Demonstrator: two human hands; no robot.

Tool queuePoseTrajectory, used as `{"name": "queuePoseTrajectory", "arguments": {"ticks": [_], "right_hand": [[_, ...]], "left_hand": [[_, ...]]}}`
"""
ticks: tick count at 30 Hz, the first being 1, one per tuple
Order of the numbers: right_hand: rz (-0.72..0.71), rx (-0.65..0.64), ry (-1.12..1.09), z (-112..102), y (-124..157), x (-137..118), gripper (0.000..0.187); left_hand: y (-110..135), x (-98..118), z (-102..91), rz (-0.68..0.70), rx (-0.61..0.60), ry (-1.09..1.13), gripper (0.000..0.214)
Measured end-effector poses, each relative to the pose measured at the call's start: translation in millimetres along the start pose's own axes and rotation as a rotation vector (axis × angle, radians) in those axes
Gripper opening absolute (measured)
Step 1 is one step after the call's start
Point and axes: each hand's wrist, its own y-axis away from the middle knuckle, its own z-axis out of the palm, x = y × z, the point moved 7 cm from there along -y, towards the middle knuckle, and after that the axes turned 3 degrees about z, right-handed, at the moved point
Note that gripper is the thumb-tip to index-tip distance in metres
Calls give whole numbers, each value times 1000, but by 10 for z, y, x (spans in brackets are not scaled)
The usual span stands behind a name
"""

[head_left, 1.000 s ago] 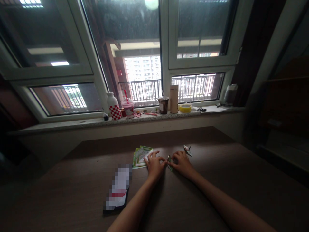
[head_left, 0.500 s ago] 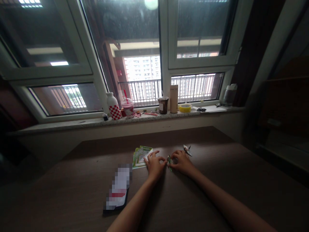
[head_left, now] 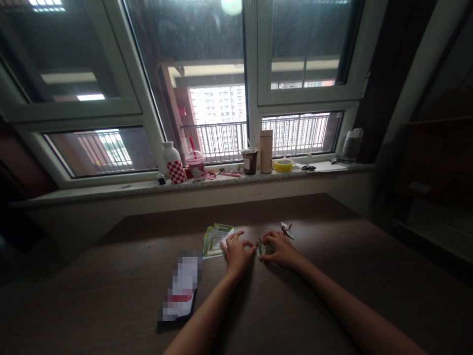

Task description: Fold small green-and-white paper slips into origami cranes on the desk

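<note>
Between my two hands stands a small folded piece of paper (head_left: 260,248), printed in green and white, low over the table. My left hand (head_left: 238,254) pinches its left edge with thumb and forefinger, the other fingers spread towards a fanned stack of green-bordered paper sheets (head_left: 215,240). From the other side, the thumb and forefinger of my right hand (head_left: 281,250) curve round the same piece and touch it. Just beyond my right hand a folded paper shape (head_left: 287,230) with pointed ends rests on the table.
A phone (head_left: 181,288), its screen blurred, lies left of my left forearm on the brown table (head_left: 121,286). Along the windowsill (head_left: 221,184) stand a checkered bottle (head_left: 174,163), drink cups (head_left: 249,161), a tan flask (head_left: 266,152), yellow tape (head_left: 283,165) and scissors (head_left: 308,168).
My right thumb and forefinger have parted a little, and more of the folded paper shows between my hands. My left hand has hardly moved.
</note>
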Motion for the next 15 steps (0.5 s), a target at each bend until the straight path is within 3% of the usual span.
{"name": "queuePoseTrajectory", "arguments": {"ticks": [6,15], "right_hand": [[-6,53,-52,29,-11,75,14],[-1,80,-85,67,-42,140,13]], "left_hand": [[-14,-12,11,5,-11,23,8],[-8,29,27,25,-52,26,7]]}}
